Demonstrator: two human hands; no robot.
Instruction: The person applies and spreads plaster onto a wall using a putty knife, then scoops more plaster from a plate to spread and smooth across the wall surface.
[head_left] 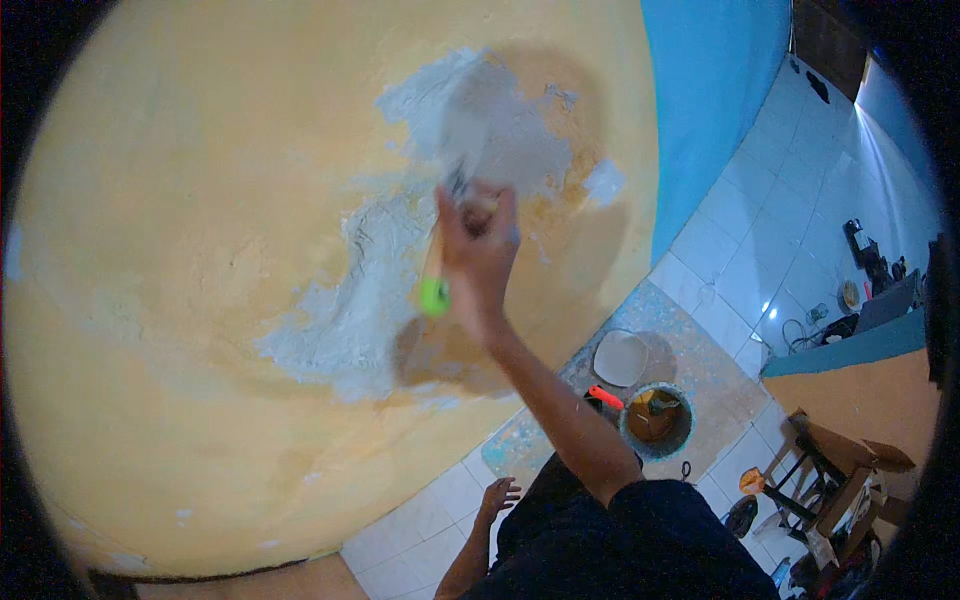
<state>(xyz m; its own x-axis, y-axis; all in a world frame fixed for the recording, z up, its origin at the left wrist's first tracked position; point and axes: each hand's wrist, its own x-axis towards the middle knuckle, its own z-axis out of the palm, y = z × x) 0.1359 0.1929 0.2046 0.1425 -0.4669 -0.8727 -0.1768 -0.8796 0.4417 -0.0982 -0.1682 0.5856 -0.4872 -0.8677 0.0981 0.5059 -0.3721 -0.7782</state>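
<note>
Up against the yellow wall (pixel 180 200), my right hand (pixel 475 240) is closed around a putty knife with a bright green handle end (pixel 435 296). Its blade points up the wall and is blurred, at the lower edge of an upper patch of grey-white filler (pixel 520 130). Another rough filler patch (pixel 370 290) spreads below and left of the hand. Lower down, my left hand (pixel 501 495) hangs beside my body, its fingers apart and holding nothing.
Below the wall, a paint-spotted board (pixel 715 335) lies on white floor tiles. On it stand a round bucket (pixel 688 440) with brownish contents, a red-handled tool (pixel 605 397) at its rim, and a pale rounded lid-like piece (pixel 620 358). Cardboard and clutter (pixel 850 450) sit at the right.
</note>
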